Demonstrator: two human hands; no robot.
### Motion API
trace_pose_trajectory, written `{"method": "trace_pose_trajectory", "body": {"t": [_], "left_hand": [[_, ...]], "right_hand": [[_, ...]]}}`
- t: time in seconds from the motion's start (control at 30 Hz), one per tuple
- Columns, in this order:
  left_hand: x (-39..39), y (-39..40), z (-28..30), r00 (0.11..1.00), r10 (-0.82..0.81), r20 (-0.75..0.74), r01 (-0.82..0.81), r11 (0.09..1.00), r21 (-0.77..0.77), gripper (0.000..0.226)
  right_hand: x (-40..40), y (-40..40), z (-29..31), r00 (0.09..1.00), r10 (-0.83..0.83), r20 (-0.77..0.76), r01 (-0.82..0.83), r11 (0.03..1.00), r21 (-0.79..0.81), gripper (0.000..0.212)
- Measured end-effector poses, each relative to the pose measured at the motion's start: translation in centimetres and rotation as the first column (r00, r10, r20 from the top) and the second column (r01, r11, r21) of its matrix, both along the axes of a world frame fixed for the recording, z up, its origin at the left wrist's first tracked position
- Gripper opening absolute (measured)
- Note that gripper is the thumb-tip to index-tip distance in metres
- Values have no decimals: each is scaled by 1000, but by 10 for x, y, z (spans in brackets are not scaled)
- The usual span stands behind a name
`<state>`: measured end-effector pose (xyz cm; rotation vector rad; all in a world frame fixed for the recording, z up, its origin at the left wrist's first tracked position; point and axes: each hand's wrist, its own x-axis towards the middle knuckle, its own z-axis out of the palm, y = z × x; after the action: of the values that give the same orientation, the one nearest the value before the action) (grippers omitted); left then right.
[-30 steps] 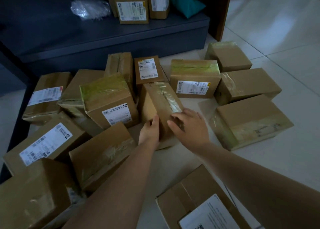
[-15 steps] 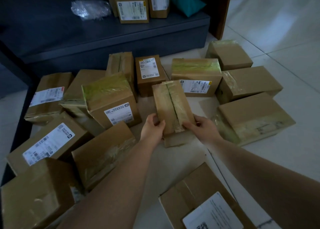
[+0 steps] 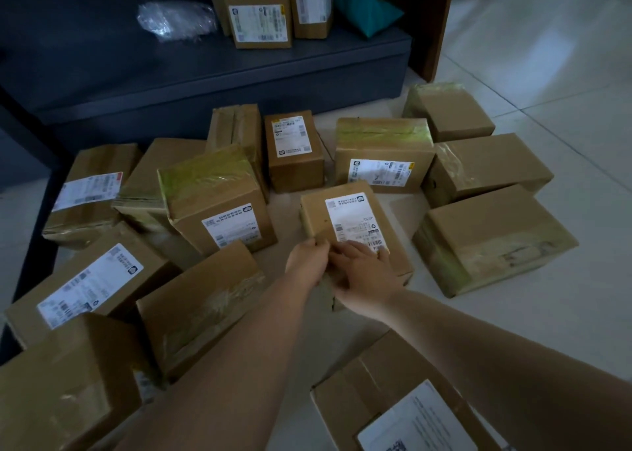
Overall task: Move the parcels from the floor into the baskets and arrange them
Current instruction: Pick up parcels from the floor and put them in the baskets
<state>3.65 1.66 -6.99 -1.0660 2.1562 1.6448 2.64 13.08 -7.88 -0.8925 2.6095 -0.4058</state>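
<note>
Both hands hold one small cardboard parcel [image 3: 352, 221] in the middle of the pile, its white shipping label facing up. My left hand [image 3: 306, 262] grips its near left corner. My right hand [image 3: 364, 273] lies over its near end, fingers on the label's barcode. The parcel's near part is hidden under my hands. Several other brown taped parcels lie on the tiled floor around it, such as a tall one [image 3: 219, 201] to the left and a wide one [image 3: 492, 238] to the right. No basket is in view.
A dark low shelf [image 3: 205, 71] runs across the back, holding two labelled boxes [image 3: 260, 16], a clear plastic bag [image 3: 174, 18] and a teal bag [image 3: 362, 8]. A wooden post [image 3: 434, 23] stands at its right end. Another box [image 3: 403, 402] lies close to me.
The parcel has been turned over between my hands: its taped side showed before, the labelled side now faces up. My right hand moved from its right edge onto its near end.
</note>
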Motion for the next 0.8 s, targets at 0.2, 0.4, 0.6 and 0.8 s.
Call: {"method": "trace_pose_trajectory", "body": {"t": [0.2,0.4,0.6,0.8], "left_hand": [[6,-2,-3,996,-82,-43,78,993,-84,35],[2,14,4,971,-213,-104,137,862,-488,43],[-7,50,9,894,-446,-44,326,715,-619,37],[-20,89,7,828,-561,-6,433,647,-628,37]], "right_hand": [[-16,6,1,998,17,54,-13,997,-72,53],[-40,34,14,978,-165,-130,171,984,39,58],[-62,93,16,888,-435,-153,453,885,113,61],[-86,125,9,894,-448,-22,438,862,256,86]]}}
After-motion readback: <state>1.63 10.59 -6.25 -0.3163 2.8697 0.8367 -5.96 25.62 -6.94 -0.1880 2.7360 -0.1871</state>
